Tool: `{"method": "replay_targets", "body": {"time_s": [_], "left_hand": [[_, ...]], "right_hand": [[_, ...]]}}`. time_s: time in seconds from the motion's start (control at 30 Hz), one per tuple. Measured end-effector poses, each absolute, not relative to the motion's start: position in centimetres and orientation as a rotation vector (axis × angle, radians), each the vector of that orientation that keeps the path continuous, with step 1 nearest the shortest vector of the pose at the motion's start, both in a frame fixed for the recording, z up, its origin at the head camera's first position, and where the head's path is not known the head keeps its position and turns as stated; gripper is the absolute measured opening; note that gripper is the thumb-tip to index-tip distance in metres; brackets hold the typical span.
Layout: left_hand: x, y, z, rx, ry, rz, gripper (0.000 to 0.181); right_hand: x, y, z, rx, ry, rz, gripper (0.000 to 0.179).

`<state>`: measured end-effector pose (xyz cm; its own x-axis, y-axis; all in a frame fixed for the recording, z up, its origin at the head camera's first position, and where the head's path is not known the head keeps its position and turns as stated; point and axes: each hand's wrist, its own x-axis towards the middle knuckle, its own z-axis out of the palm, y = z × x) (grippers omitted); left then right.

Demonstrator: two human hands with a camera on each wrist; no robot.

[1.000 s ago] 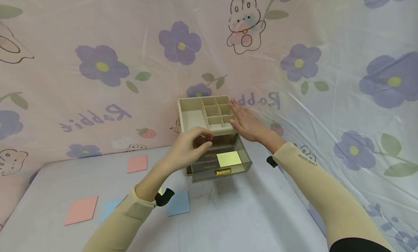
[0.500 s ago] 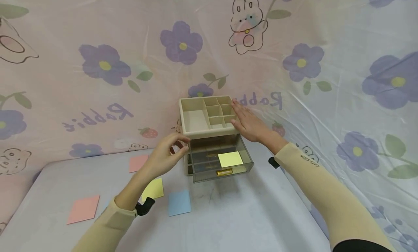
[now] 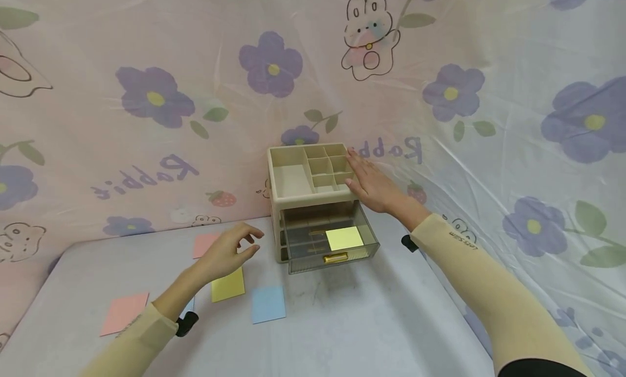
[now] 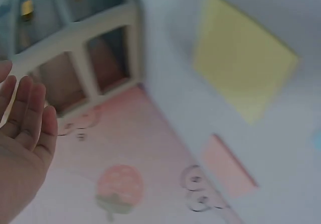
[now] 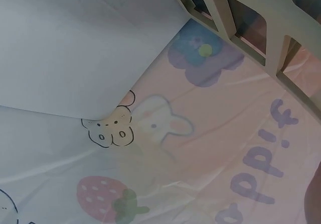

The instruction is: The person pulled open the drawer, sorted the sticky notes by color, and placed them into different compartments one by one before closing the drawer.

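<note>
A cream desktop drawer organizer [image 3: 323, 198] stands against the back cloth, one smoky clear drawer [image 3: 308, 264] pulled out toward me. In that drawer lies a pad of yellow sticky notes [image 3: 344, 238], beside the gold handle. My right hand [image 3: 374, 186] rests with straight fingers along the organizer's top right edge. Left of the drawer my left hand [image 3: 230, 252] hovers over the table, fingers loosely bent and holding nothing. Another yellow sticky note pad [image 3: 228, 287] lies just below it, also seen large in the left wrist view.
On the white table [image 3: 352, 333] are a blue sticky note pad [image 3: 268, 305], a pink pad [image 3: 126, 313] at left and a second pink pad [image 3: 202, 244] farther back. Another blue pad [image 3: 188, 307] is mostly hidden behind my left wrist. Patterned cloth [image 3: 195, 94] hangs behind.
My left hand has moved left and down, from over the drawer to above the table, uncovering the drawer's left side and the yellow pad. My right hand stays on the organizer.
</note>
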<state>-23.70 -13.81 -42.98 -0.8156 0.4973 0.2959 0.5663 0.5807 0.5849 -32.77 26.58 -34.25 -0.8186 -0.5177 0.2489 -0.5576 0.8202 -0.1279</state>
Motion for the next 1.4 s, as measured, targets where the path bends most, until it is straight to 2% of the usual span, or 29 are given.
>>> {"method": "replay_targets", "body": {"time_s": [0.43, 1.4], "left_hand": [[-23.5, -17.2, -48.4, -0.969, -2.860, -0.704, 0.037], [-23.5, -21.6, -51.7, -0.857, -3.044, -0.576, 0.060]], "right_hand": [[-32.9, 26.4, -34.4, 0.833, -2.804, 0.259, 0.071], [-32.6, 26.6, -34.4, 0.829, -2.820, 0.285, 0.071]]}}
